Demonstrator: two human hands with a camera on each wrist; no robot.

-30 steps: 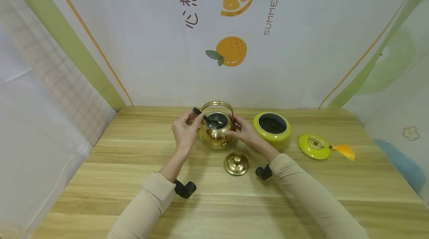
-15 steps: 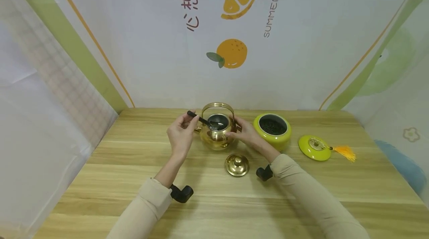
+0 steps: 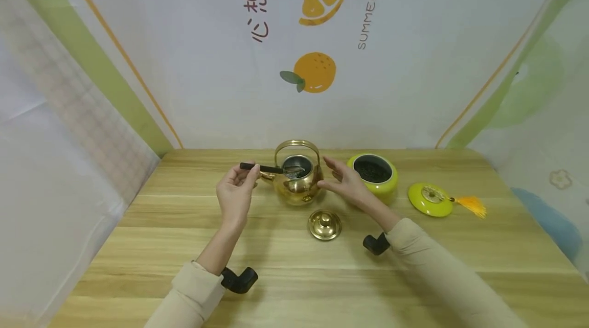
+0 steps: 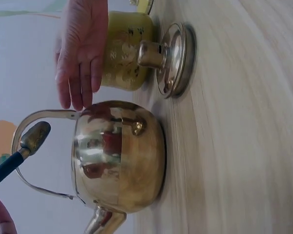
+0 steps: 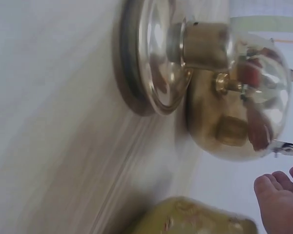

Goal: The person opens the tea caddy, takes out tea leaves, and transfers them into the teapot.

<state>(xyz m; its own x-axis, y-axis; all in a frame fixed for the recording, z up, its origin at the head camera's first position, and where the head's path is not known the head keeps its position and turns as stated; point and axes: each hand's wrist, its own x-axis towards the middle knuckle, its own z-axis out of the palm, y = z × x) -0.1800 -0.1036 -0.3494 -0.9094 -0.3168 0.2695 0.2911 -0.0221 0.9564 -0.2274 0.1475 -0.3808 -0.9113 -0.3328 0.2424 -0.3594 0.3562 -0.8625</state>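
In the head view my left hand [image 3: 235,192] pinches the black handle of a small spoon [image 3: 267,168]. Its metal bowl [image 4: 35,136] is above the open mouth of a gold teapot [image 3: 296,190], close to the raised handle. Just right of the teapot is my right hand [image 3: 347,185], fingers extended and holding nothing. The right wrist view shows a gap between those fingers [image 5: 269,185] and the pot. A yellow-green jar [image 3: 379,187] with dark leaf-like contents stands uncovered behind the right hand. The teapot's knobbed lid [image 3: 324,225] lies in front of the pot.
The jar's yellow-green lid [image 3: 430,200], with an orange tassel [image 3: 471,206], lies at the right on the wooden table [image 3: 303,287]. A white printed cloth [image 3: 221,98] hangs behind the table's back edge.
My left hand has moved left, bringing the spoon up out of the teapot's mouth and nearly level. My right hand has let go of the teapot's side and shifted slightly right.
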